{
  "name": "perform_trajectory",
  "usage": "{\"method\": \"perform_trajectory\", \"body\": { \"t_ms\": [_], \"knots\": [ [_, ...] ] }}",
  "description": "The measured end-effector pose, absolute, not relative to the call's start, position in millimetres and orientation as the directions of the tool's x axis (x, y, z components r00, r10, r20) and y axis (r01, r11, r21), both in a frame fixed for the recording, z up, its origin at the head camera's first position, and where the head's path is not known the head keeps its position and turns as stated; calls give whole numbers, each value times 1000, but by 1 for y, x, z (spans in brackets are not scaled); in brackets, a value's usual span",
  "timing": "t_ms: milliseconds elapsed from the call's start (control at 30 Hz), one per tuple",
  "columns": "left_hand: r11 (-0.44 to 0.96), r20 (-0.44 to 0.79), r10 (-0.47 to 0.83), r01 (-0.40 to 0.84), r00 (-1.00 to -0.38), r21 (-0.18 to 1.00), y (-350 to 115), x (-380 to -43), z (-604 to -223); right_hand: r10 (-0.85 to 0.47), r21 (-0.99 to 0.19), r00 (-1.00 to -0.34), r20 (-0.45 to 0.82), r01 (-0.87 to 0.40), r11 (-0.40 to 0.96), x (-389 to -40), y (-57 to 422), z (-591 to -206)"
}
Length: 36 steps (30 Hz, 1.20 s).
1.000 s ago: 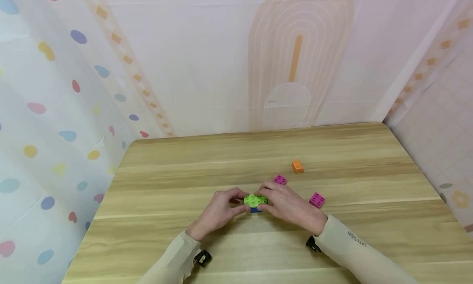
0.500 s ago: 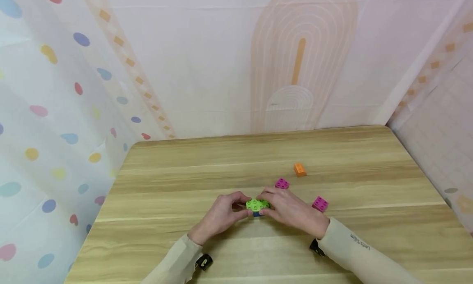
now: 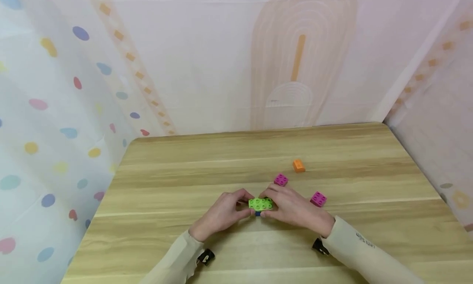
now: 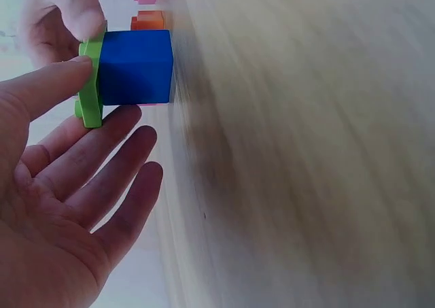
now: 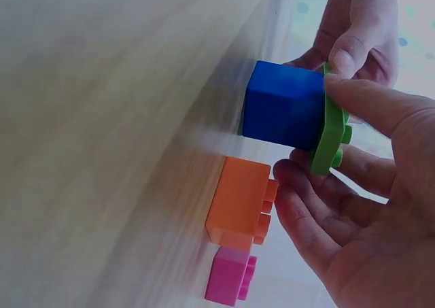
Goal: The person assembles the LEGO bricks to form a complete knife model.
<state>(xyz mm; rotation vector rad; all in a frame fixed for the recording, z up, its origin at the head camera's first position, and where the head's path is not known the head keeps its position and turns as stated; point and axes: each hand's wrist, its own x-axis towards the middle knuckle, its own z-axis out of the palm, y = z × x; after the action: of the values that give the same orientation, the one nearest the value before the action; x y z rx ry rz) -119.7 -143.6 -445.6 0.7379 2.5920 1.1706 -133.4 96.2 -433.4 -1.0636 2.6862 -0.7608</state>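
A flat lime-green toy brick (image 3: 260, 204) with round studs sits on top of a blue toy brick (image 4: 136, 66), in front of the person near the middle of the table. On its left end, my left hand (image 3: 221, 212) pinches the green brick between thumb and forefinger; the other fingers spread behind the blue brick. From the right, my right hand (image 3: 295, 206) pinches the opposite end the same way. In the right wrist view the green brick overhangs the blue brick (image 5: 284, 105), which stands at the table surface.
Beyond the hands lie a magenta brick (image 3: 281, 180) and an orange brick (image 3: 298, 166). Another magenta brick (image 3: 318, 199) is beside the right wrist. The wooden table (image 3: 177, 169) meets a patterned curtain (image 3: 207, 70) at the back and left.
Both hands and the green brick have shifted slightly right, and the green brick looks squarer to the table's front. The orange and magenta bricks stay in place; the head view sways a little.
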Motion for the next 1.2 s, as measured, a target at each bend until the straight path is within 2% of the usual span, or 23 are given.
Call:
{"method": "perform_trajectory", "body": {
  "t_ms": [500,1200],
  "knots": [
    [593,22,496,357,-868,722,-143,-115,-447,-647,-552,-758,76,-573,606,-132,132,-436],
    [601,7,481,335,-877,726,-143,-112,-449,-624,-489,-782,-13,-539,686,-137,140,-443]
  ]
}}
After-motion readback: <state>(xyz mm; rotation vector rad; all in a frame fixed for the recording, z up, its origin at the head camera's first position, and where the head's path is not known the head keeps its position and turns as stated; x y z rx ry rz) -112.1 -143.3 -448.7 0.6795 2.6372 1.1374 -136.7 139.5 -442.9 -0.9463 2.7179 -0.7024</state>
